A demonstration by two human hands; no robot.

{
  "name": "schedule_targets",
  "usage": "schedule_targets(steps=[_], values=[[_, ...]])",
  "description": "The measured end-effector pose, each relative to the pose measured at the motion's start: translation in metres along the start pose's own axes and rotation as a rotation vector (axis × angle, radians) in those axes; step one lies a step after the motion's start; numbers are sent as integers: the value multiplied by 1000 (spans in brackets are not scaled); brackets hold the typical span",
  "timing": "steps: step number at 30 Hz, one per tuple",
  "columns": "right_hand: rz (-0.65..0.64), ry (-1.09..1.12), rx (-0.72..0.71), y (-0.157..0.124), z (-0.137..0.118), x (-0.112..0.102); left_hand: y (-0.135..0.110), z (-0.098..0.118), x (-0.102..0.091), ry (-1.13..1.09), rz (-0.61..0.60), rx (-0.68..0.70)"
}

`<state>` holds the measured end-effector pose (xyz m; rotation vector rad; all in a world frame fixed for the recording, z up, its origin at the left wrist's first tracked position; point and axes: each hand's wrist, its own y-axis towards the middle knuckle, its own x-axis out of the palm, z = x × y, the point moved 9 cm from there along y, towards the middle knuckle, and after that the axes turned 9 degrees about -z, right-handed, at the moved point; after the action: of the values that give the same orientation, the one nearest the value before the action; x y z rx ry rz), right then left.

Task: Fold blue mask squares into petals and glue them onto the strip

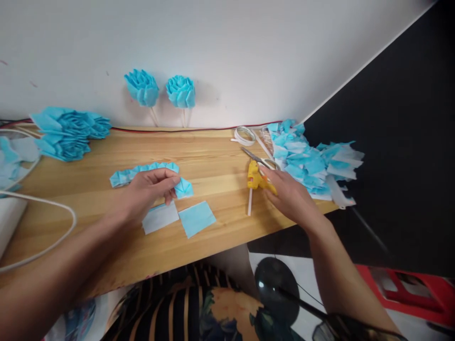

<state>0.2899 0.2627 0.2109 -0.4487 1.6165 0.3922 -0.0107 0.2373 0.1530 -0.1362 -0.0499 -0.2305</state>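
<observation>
My left hand (152,187) is closed in a pinch at the edge of a small folded blue paper piece (184,188). Behind its fingers runs a row of folded blue paper pieces (122,176) on the wooden table. Just in front lie two flat paper squares, one pale (160,219) and one blue (197,218). My right hand (289,194) is wrapped round the handle of a yellow glue gun (253,174). A white glue stick (250,202) sticks out of the gun. Scissors (252,155) lie right behind the gun, their handles partly hidden.
Two blue paper flowers on sticks (142,88) (181,92) lean against the wall. More paper flowers (67,132) lie at the left, near a white cable (71,208). A tape roll (244,136) and a heap of blue-white paper pieces (302,156) occupy the right.
</observation>
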Motion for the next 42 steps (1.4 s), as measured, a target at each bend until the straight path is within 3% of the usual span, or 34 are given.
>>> schedule_targets(steps=[5, 8, 12, 13, 16, 20, 24, 33, 42], values=[[-57, -144, -56, 3, 29, 34, -4, 8, 16, 132, -108, -27], [41, -46, 6, 9, 37, 25, -13, 17, 37, 267, -284, -77], [175, 487, 192, 9, 43, -5, -36, 22, 59, 334, -495, -163], [158, 664, 205, 12, 37, -6, -42, 22, 63, 335, -536, -177], [-53, 1015, 110, 33, -7, 6, -54, 17, 67, 292, -606, -234], [-268, 1145, 7, 73, -62, 36, -53, 7, 57, 219, -572, -307], [-327, 1184, -67, 101, -87, 57, -47, -3, 43, 134, -508, -316], [-407, 1170, -75, 107, -87, 67, -46, -13, 29, -34, -415, -310], [-438, 1177, -65, 112, -89, 74, -47, -10, 29, -57, -429, -319]])
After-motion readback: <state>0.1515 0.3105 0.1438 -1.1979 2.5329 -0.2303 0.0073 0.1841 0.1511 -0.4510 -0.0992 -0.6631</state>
